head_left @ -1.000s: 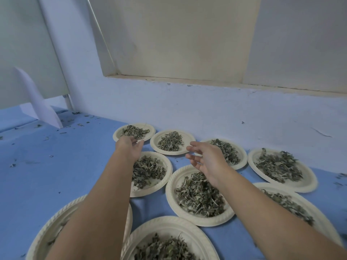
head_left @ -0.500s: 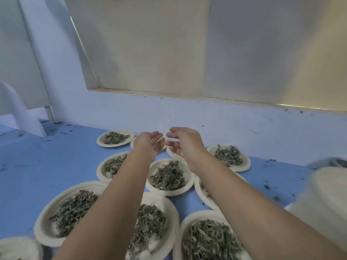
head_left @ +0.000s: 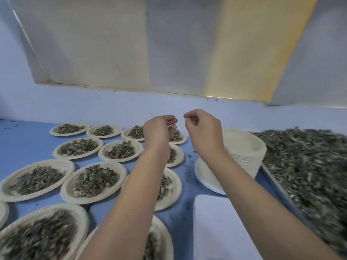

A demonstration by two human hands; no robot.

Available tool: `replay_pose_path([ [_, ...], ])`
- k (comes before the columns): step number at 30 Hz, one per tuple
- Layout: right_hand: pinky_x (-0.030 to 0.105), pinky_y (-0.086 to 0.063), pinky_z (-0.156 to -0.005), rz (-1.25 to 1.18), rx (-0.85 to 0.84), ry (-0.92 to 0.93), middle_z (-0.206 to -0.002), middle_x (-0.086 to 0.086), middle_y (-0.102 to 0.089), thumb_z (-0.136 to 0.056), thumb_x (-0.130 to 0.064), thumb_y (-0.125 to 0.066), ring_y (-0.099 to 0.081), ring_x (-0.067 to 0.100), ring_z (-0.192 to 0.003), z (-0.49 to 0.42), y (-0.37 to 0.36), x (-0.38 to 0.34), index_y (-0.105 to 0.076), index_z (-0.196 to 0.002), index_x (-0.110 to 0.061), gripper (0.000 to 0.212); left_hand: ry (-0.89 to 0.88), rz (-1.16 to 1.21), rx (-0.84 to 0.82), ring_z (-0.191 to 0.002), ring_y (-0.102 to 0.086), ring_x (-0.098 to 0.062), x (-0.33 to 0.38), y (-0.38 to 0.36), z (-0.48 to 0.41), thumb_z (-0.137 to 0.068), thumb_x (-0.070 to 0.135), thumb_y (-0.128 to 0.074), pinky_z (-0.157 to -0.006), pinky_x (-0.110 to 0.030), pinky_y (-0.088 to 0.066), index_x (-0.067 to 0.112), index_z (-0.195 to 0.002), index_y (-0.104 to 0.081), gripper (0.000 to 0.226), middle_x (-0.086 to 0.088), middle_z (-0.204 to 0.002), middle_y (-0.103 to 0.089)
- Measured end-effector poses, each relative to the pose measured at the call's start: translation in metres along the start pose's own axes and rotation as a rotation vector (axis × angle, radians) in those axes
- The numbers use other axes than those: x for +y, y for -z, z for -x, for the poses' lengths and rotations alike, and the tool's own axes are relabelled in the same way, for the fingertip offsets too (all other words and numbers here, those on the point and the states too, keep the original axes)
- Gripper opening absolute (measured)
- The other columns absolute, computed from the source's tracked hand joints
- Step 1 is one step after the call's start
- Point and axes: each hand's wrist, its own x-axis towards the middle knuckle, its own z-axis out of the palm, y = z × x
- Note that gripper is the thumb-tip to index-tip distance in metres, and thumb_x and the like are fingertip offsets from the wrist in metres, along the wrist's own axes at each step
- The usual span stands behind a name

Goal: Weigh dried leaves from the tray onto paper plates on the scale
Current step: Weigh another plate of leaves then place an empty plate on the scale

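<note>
My left hand [head_left: 159, 131] and my right hand [head_left: 204, 131] hover side by side in the air above the far plates, fingers loosely curled, holding nothing. A stack of unused paper plates [head_left: 246, 149] stands just right of my right hand. Further right lies a metal tray [head_left: 281, 188] heaped with dried leaves [head_left: 309, 166]. A flat white scale top [head_left: 219, 229] sits in front of the stack, partly under my right forearm, with nothing on it. Several paper plates filled with dried leaves [head_left: 95, 180] cover the blue table on the left.
The blue table [head_left: 24, 139] carries leaf crumbs between the plates. A pale wall [head_left: 93, 107] with a panel above it closes the far side. The filled plates lie close together, some hidden under my left forearm.
The view has swung right, bringing the plate stack, scale top and tray into sight. Both hands have lifted off the filled plates and moved right together.
</note>
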Motion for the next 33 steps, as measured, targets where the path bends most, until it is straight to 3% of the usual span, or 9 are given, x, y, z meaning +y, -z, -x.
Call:
replay_pose_path([
  [3, 0.038, -0.047, -0.085, 0.329, -0.03, 0.016, -0.112, 0.007, -0.067, -0.098, -0.013, -0.044, -0.059, 0.025, -0.104, 0.016, 0.03, 0.027, -0.066, -0.115, -0.01, 0.027, -0.027, -0.016, -0.01, -0.058, -0.057, -0.013, -0.016, -0.009, 0.026, -0.091, 0.001, -0.046, -0.05, -0.016, -0.043, 0.008, -0.073, -0.063, 0.025, -0.003, -0.069, -0.066],
  [8, 0.037, -0.048, -0.077, 0.621, -0.192, 0.04, -0.107, 0.008, -0.063, -0.098, -0.009, -0.039, -0.058, 0.028, -0.098, 0.033, 0.048, 0.063, -0.06, -0.108, -0.009, 0.024, -0.041, -0.024, -0.028, -0.064, -0.061, -0.011, -0.047, -0.013, 0.052, -0.09, 0.002, -0.042, -0.059, -0.021, -0.045, 0.011, -0.076, -0.065, 0.028, -0.001, -0.073, -0.069],
  [11, 0.033, -0.035, -0.061, 0.656, -0.212, 0.093, -0.087, 0.006, -0.057, -0.097, -0.008, -0.041, -0.055, 0.027, -0.084, 0.037, 0.049, 0.072, -0.049, -0.082, -0.012, 0.017, -0.033, -0.005, -0.016, -0.06, -0.059, -0.01, -0.059, -0.009, 0.06, -0.089, 0.0, -0.041, -0.063, -0.022, -0.045, 0.01, -0.077, -0.065, 0.028, 0.0, -0.068, -0.07],
  [15, 0.031, -0.027, -0.057, 0.708, -0.199, 0.101, -0.068, 0.0, -0.039, -0.093, -0.004, -0.045, -0.043, 0.025, -0.071, 0.038, 0.048, 0.073, -0.034, -0.066, -0.014, 0.031, -0.063, -0.017, 0.001, -0.06, -0.06, -0.01, -0.061, -0.004, 0.065, -0.089, 0.001, -0.042, -0.064, -0.022, -0.045, 0.011, -0.077, -0.066, 0.028, 0.003, -0.065, -0.07],
  [19, 0.03, -0.026, -0.057, 0.704, -0.205, 0.101, -0.063, 0.0, -0.038, -0.094, -0.006, -0.047, -0.041, 0.024, -0.068, 0.036, 0.049, 0.071, -0.039, -0.066, -0.012, 0.03, -0.055, 0.025, -0.005, -0.058, -0.06, -0.009, -0.054, -0.003, 0.066, -0.089, 0.001, -0.044, -0.056, -0.017, -0.044, 0.01, -0.078, -0.066, 0.026, 0.004, -0.063, -0.07],
  [21, 0.03, -0.023, -0.054, 0.731, -0.209, 0.12, -0.059, -0.002, -0.031, -0.092, -0.004, -0.049, -0.039, 0.023, -0.066, 0.036, 0.05, 0.071, -0.03, -0.06, -0.015, 0.038, -0.048, 0.036, -0.006, -0.058, -0.061, -0.009, -0.054, -0.003, 0.067, -0.089, 0.002, -0.044, -0.055, -0.016, -0.045, 0.01, -0.078, -0.066, 0.025, 0.004, -0.063, -0.07],
  [29, 0.029, -0.018, -0.056, 0.768, -0.205, 0.182, -0.063, 0.0, -0.026, -0.082, 0.007, -0.049, -0.03, 0.023, -0.068, 0.039, 0.047, 0.066, -0.027, -0.063, -0.013, 0.035, -0.005, 0.014, -0.037, -0.058, -0.059, -0.009, -0.062, -0.01, 0.074, -0.089, 0.001, -0.043, -0.063, -0.021, -0.044, 0.01, -0.078, -0.065, 0.026, 0.004, -0.061, -0.069],
  [33, 0.031, -0.023, -0.065, 0.719, -0.16, 0.223, -0.088, 0.012, -0.053, -0.083, 0.009, -0.045, -0.035, 0.027, -0.08, 0.038, 0.046, 0.069, -0.052, -0.087, -0.008, 0.02, -0.008, -0.015, -0.058, -0.063, -0.058, -0.011, -0.067, -0.015, 0.079, -0.09, 0.0, -0.04, -0.065, -0.021, -0.043, 0.01, -0.077, -0.064, 0.029, 0.005, -0.061, -0.068],
])
